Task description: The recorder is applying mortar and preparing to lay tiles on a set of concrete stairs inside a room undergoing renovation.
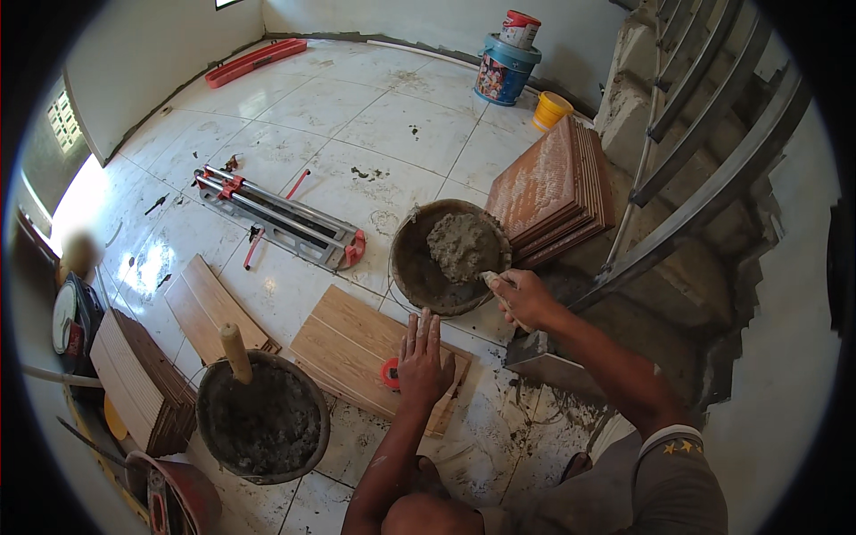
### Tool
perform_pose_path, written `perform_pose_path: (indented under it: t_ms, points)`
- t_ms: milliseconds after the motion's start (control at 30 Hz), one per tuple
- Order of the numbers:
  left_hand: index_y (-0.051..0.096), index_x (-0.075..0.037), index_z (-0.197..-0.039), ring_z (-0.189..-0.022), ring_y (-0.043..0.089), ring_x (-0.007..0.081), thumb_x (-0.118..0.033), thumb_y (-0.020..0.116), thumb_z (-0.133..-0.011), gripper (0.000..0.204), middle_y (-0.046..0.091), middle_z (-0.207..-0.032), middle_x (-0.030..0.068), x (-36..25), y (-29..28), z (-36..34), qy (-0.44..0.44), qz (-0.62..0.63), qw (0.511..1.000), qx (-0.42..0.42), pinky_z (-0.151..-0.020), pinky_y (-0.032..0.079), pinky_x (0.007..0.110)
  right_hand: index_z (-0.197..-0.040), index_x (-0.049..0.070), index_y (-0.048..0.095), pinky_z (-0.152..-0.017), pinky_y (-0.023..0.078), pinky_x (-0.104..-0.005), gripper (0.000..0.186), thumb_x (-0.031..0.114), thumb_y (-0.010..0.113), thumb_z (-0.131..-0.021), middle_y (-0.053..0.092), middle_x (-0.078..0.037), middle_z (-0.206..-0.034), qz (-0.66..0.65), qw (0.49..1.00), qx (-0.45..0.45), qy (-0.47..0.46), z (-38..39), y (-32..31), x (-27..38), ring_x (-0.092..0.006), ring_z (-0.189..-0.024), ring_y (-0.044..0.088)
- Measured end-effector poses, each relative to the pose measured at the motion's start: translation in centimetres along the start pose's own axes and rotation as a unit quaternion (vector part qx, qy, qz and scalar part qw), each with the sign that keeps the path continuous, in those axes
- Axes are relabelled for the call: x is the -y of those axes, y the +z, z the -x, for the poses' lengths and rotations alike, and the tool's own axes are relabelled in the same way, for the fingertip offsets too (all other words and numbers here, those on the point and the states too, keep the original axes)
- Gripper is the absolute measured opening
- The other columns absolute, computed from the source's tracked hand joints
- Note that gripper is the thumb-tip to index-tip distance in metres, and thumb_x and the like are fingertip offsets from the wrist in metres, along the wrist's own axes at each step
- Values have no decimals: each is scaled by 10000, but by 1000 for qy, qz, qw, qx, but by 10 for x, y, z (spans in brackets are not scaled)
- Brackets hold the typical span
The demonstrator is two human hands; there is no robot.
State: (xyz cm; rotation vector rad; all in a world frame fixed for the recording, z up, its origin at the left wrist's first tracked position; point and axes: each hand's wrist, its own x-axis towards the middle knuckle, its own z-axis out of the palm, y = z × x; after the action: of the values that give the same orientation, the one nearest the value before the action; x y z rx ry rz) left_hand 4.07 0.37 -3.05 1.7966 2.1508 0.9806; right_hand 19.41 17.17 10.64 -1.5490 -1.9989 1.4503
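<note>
My right hand (522, 300) is closed around the pale handle of what looks like a trowel, at the near right rim of a round dark tub (406, 278). A lumpy heap of wet grey mortar (462, 246) sits inside; the tool's blade cannot be made out against it. My left hand (423, 364) is open, fingers stretched forward, over the wood-look tiles (343, 343) in front of the tub. A small round red thing (390, 374) lies on those tiles just left of that hand, its kind unclear.
Left of me stands a second mortar tub (323, 437) with a wooden handle (235, 352) sticking up. Beyond lies a tile cutter (285, 223). Brown tiles (544, 183) lean by the stairs (669, 294) and metal railing (704, 201). More tiles (143, 383) stand far left.
</note>
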Motion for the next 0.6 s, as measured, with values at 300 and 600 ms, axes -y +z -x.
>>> perform_pose_path:
  t_ms: [300,600]
  points:
    - [313,-101,-1574,-1542,211,347,-262,705,-846,842,237,-1670,106,0,0,0,6,6,1000,4,-1185,312,525,-1009,18,606,-449,462,-319,378,395,591,-1019,584,-42,-715,-13,999,27,41,36,-35,11,-121,-536,569]
    - [320,-59,-1558,-1542,202,360,-253,673,-895,776,237,-1656,161,0,-8,3,26,-8,1000,-5,-1194,288,526,-1051,31,620,-449,479,-305,369,397,598,-1003,609,-59,-697,21,994,108,20,102,-83,27,-142,-506,578]
